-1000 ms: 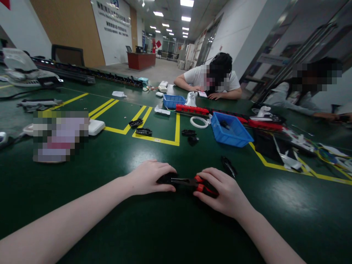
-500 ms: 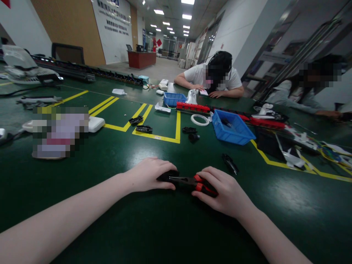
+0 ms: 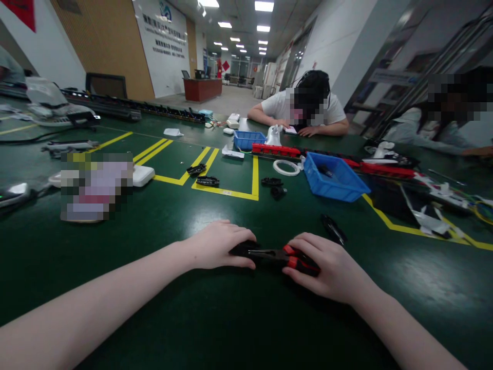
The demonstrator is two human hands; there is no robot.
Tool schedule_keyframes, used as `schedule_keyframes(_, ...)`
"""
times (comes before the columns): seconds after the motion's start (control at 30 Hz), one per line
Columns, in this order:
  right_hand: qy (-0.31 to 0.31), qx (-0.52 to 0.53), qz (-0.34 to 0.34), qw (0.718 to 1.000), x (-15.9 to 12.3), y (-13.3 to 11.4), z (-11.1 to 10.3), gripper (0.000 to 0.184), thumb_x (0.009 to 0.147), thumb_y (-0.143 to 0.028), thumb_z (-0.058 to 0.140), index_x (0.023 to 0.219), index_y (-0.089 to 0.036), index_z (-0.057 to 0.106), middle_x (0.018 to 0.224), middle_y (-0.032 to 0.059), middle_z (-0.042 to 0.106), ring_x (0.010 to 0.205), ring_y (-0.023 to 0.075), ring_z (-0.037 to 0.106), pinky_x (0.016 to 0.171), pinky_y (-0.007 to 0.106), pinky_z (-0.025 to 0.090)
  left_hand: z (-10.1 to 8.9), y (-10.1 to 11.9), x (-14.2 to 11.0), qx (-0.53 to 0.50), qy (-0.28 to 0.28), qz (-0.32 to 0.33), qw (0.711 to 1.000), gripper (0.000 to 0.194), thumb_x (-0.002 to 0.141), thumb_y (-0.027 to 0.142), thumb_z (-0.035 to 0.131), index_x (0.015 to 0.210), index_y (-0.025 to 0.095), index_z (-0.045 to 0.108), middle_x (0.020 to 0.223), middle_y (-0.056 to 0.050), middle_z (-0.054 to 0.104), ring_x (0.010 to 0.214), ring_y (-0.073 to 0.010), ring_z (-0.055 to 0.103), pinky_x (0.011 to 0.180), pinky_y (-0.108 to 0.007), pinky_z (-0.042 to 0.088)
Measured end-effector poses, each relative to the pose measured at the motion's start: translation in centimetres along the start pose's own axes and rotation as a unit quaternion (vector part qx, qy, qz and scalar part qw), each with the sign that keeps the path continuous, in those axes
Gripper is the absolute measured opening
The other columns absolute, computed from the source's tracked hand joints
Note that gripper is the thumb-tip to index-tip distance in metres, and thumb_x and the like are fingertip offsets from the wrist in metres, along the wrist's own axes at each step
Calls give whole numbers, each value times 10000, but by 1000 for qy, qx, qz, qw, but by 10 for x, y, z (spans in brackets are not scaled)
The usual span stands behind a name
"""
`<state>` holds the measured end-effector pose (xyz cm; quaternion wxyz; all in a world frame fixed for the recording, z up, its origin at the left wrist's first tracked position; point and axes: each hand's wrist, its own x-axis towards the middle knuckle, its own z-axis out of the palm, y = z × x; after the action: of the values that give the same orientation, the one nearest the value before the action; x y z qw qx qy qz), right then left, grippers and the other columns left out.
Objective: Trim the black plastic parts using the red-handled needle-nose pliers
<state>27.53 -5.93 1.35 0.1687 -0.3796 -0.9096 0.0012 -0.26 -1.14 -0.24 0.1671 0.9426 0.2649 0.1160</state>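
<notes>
My left hand is closed around a small black part, mostly hidden by the fingers. In my right hand are needle-nose pliers with red and black handles. Their long jaws point left and reach the black part; whether they grip it I cannot tell. Beyond my right hand, a similar black part lies on the green table. Farther off are several more black parts, among them a ribbed piece on the yellow tape and a short round one.
A blue bin with dark pieces inside stands ahead to the right, beside a white ring. At left lie a blurred-out phone-like object and a white case. Across the table a person leans over a phone; another sits at right.
The camera view has turned slightly left, so everything sits farther right in the picture. Both hands keep their holds, and the pliers stay against the black part.
</notes>
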Motion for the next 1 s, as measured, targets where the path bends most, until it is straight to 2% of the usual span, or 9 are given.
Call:
schedule_keyframes(0.3,61,-16,-34,997,0,4,8,266,865,-400,629,1030,-192,642,927,94,714,765,200,696,658,313,587,0,-2,2,9,1,12,1000,432,896,565,617,1120,198,572,1044,-33,695,884,-207,661,805,-324,456)
schedule_keyframes(1.0,73,-38,-46,996,-1,14,11,291,843,-404,653,1057,-207,643,962,82,721,806,211,701,681,336,586,0,-2,3,24,6,13,1000,472,891,603,597,1132,197,581,1026,-33,702,850,-204,664,781,-330,469)
